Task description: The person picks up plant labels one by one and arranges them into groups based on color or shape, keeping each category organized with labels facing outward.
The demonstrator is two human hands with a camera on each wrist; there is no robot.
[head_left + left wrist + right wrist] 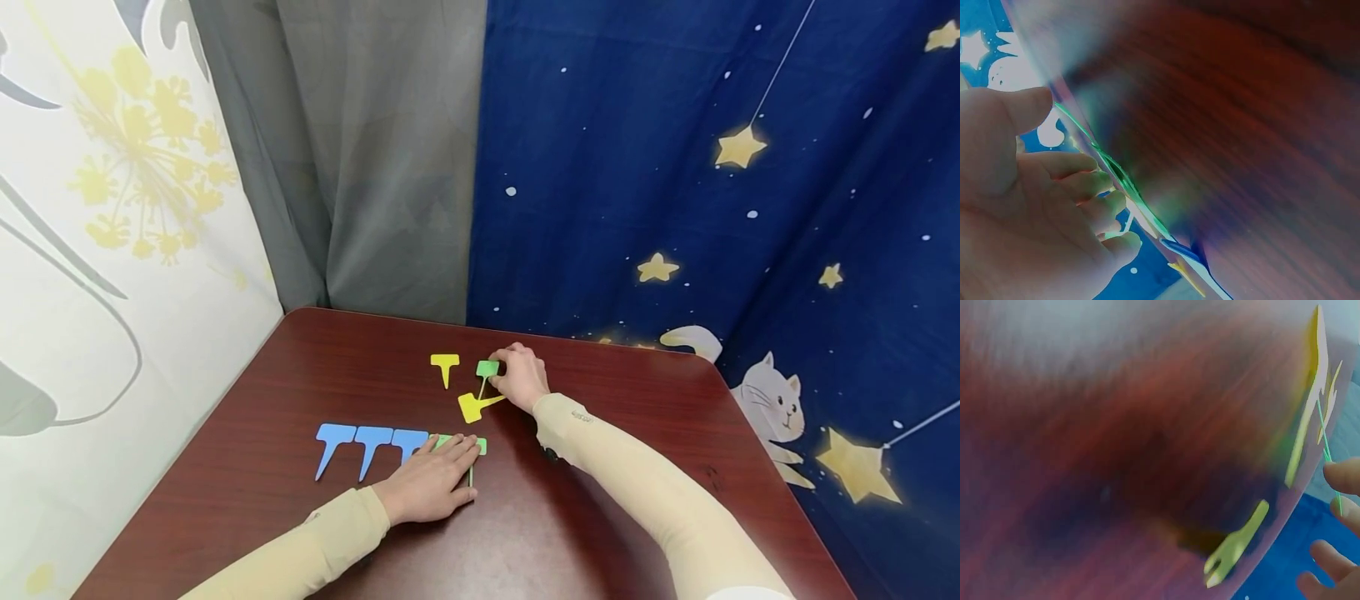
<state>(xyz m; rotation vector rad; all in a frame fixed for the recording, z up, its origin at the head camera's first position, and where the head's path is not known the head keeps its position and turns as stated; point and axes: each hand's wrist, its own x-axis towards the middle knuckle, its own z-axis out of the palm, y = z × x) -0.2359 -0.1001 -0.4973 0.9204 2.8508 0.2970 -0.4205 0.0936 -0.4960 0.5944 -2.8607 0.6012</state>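
My right hand (522,375) pinches a green T-shaped plant label (487,367) by its head, the label's thin stem pointing down towards the table. In the right wrist view the thumb and forefinger (1342,476) grip it. Close by lies a yellow T-shaped plant label (470,407), and another yellow label (445,361) lies farther back. My left hand (431,479) rests with fingers extended over green labels (482,447), covering most of them. They continue a row of blue plant labels (373,436), the rightmost partly behind the left fingers.
A further yellow label (1232,553) shows in the right wrist view, hidden from the head view. Everything lies on a dark red-brown wooden table (247,467). Behind its far edge hang a grey curtain (397,167) and a blue star-patterned curtain (600,208); a white patterned curtain (150,317) hangs at the left.
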